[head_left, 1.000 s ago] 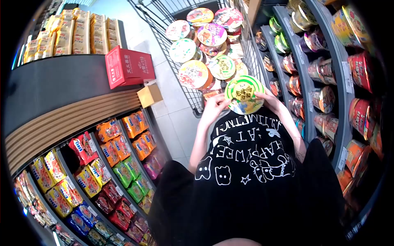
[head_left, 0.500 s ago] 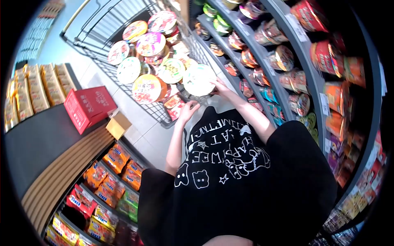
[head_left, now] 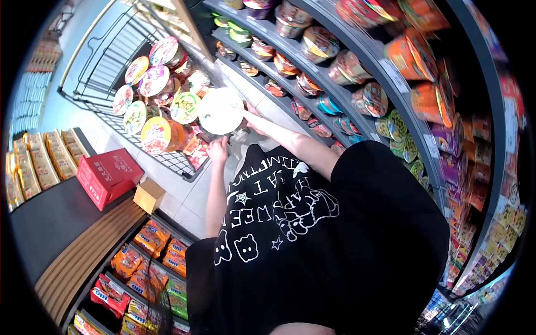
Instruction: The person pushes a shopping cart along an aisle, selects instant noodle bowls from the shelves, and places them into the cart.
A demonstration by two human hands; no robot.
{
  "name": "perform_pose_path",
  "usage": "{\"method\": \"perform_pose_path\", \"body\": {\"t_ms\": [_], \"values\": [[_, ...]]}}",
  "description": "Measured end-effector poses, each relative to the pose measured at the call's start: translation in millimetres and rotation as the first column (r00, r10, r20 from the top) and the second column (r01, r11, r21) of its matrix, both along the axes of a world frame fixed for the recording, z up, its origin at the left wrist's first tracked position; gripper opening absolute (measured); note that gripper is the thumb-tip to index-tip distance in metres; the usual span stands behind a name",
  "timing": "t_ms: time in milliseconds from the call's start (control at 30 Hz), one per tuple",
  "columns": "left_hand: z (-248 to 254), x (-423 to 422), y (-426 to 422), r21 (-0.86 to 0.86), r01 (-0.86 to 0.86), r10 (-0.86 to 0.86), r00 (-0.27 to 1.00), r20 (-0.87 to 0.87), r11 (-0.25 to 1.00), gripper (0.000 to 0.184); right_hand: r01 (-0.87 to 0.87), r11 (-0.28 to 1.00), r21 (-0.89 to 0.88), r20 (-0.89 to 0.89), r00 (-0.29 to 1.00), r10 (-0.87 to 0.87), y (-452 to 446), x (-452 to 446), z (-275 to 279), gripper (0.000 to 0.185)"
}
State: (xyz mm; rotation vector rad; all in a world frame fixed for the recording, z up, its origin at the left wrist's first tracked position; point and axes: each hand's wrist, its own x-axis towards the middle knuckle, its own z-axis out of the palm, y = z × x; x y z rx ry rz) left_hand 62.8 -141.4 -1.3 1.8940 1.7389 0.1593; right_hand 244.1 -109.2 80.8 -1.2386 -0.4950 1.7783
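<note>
The bowl with the glare-whitened lid [head_left: 221, 111] sits at the near end of the cart [head_left: 188, 177], just beside the green-lidded bowl [head_left: 185, 107]. The right hand [head_left: 250, 116] meets its edge, the left hand [head_left: 218, 149] is just below; whether the fingers pinch or merely touch, I cannot tell. Uneven support from the crowded heap could tip the bowl, and a careless push could dislodge the orange bowl [head_left: 162, 135] or crush the red pack [head_left: 195, 152]. Those packed goods limit space; a shelf rack [head_left: 262, 25] borders the right forearm's side, a red box [head_left: 110, 177] lies well apart.
</note>
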Motion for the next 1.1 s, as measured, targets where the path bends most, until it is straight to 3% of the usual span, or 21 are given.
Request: {"method": "perform_pose_path", "body": {"t_ms": [67, 200, 300, 333, 367, 400, 500, 633, 833, 900, 967, 1000, 1100], "values": [[-5.6, 3.0, -4.6, 0.061, -0.001, 0.002, 1.000, -0.012, 0.998, 0.033, -0.040, 0.999, -0.017, -0.077, 0.996, 0.038, -30.7, 24.2, 19.6, 0.058], [-8.6, 10.5, -15.2, 0.136, -0.025, 0.020, 0.999, 0.038, 0.990, 0.035, 0.079, 0.992, -0.098, -0.160, 0.983, -0.094, -106.7, 84.3, 17.1, 0.056], [-41.7, -0.8, -19.8, 0.163, -0.021, 0.023, 1.000, -0.009, 0.986, 0.037, 0.175, 0.960, -0.220, 0.065, 0.984, -0.164, -163.7, 144.8, 13.6, 0.067], [-41.0, -1.5, -23.0, 0.120, -0.021, 0.027, 0.998, -0.052, 0.993, 0.038, 0.318, 0.928, -0.193, 0.208, 0.938, -0.278, -183.3, 161.7, 24.3, 0.068], [-38.7, 1.3, -24.9, 0.083, -0.029, 0.036, 0.995, -0.092, 0.996, 0.040, 0.364, 0.915, -0.174, 0.225, 0.919, -0.324, -203.5, 184.4, 22.0, 0.064], [-39.6, 3.0, -29.1, 0.051, -0.066, 0.068, 0.996, -0.050, 0.997, 0.042, 0.406, 0.905, -0.128, 0.073, 0.914, -0.400, -225.3, 203.3, 49.7, 0.059], [-34.7, 8.1, -43.4, 0.035, -0.030, 0.032, 0.998, -0.052, 0.999, 0.044, 0.564, 0.769, -0.300, 0.037, 0.813, -0.582, -289.9, 260.0, 57.1, 0.064], [-25.3, 15.3, -61.6, 0.003, 0.000, 0.001, 0.991, -0.135, 1.000, 0.045, 0.784, 0.552, -0.284, 0.010, 0.578, -0.816, -357.6, 287.5, 88.5, 0.067], [-15.4, 23.2, -97.3, -0.065, 0.048, -0.055, 0.991, -0.123, 0.997, 0.046, 0.901, 0.365, -0.235, -0.073, 0.358, -0.931, -414.2, 271.7, 86.6, 0.063], [-16.0, 30.4, -112.2, -0.080, 0.076, -0.084, 0.990, -0.115, 0.994, 0.046, 0.895, 0.356, -0.269, -0.082, 0.347, -0.934, -429.0, 271.4, 75.3, 0.065], [-7.8, 39.9, -136.8, -0.016, 0.043, -0.045, 0.972, -0.229, 0.999, 0.046, 0.850, 0.377, -0.368, -0.126, 0.356, -0.926, -445.6, 270.7, 69.2, 0.067], [-8.5, 40.9, -145.7, -0.027, 0.046, -0.050, 0.975, -0.218, 0.999, 0.048, 0.855, 0.413, -0.314, -0.106, 0.400, -0.910, -451.4, 268.4, 74.6, 0.073], [-4.3, 51.8, -167.0, -0.040, 0.086, -0.094, 0.948, -0.303, 0.995, 0.054, 0.849, 0.374, -0.374, -0.056, 0.382, -0.923, -475.8, 279.6, 87.0, 0.078]]}}
